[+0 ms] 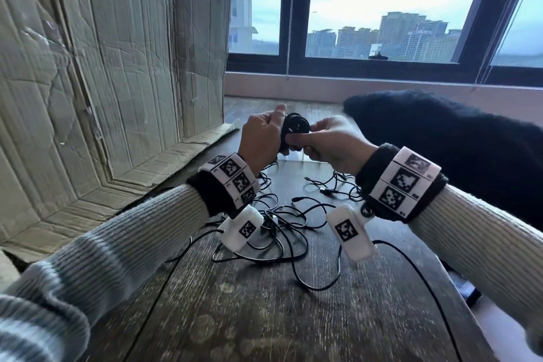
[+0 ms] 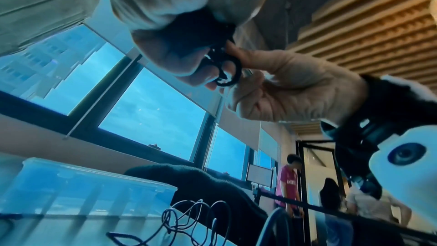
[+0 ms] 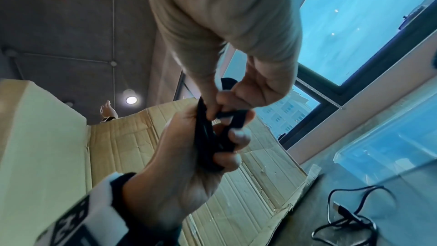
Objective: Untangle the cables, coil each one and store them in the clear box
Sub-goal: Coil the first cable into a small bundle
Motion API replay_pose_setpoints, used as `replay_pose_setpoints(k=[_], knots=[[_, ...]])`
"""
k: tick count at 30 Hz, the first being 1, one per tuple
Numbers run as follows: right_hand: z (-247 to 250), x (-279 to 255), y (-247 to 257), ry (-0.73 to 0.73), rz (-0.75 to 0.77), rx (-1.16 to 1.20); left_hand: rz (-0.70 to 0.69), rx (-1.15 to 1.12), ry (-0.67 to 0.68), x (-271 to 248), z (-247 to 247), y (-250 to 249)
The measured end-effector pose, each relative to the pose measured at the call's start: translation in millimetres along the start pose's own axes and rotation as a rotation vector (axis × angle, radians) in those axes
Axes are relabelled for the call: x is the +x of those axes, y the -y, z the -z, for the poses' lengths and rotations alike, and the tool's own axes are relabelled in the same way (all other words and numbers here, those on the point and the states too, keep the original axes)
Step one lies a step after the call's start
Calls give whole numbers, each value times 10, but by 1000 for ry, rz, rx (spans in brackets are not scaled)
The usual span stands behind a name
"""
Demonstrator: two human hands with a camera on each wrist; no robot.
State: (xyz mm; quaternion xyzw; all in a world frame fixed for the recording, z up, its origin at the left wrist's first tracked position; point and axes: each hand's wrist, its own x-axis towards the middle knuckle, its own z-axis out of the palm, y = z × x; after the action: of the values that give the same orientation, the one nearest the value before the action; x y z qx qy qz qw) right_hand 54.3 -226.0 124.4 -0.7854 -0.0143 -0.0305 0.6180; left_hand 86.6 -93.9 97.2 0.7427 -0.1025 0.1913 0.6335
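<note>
Above the wooden table (image 1: 264, 317), left hand (image 1: 260, 138) and right hand (image 1: 332, 144) clench a half-hidden black cable coil (image 1: 295, 126).

I can read no words here; the print on a bystander's pink shirt (image 2: 290, 181) is too blurred, and my wristbands (image 1: 404, 181) carry only square code patterns.

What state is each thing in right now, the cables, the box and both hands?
Coiled black cable: wound into a small bundle, held up between both hands.
Loose cables: tangled on the wooden table.
Clear box: on the table, lid on; contents cannot be told.
Left hand: curled round the coil.
Right hand: pinches the coil.
Cardboard: flattened, creased, standing at the left.
</note>
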Motion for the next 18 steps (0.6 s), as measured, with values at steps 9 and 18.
replay_pose_setpoints(k=[9,18], knots=[[6,-61,-89,-61,343,-73,316,-352,131,52,56,28],[120,-9,-202,-51,500,-61,342,-401,120,98,42,2]])
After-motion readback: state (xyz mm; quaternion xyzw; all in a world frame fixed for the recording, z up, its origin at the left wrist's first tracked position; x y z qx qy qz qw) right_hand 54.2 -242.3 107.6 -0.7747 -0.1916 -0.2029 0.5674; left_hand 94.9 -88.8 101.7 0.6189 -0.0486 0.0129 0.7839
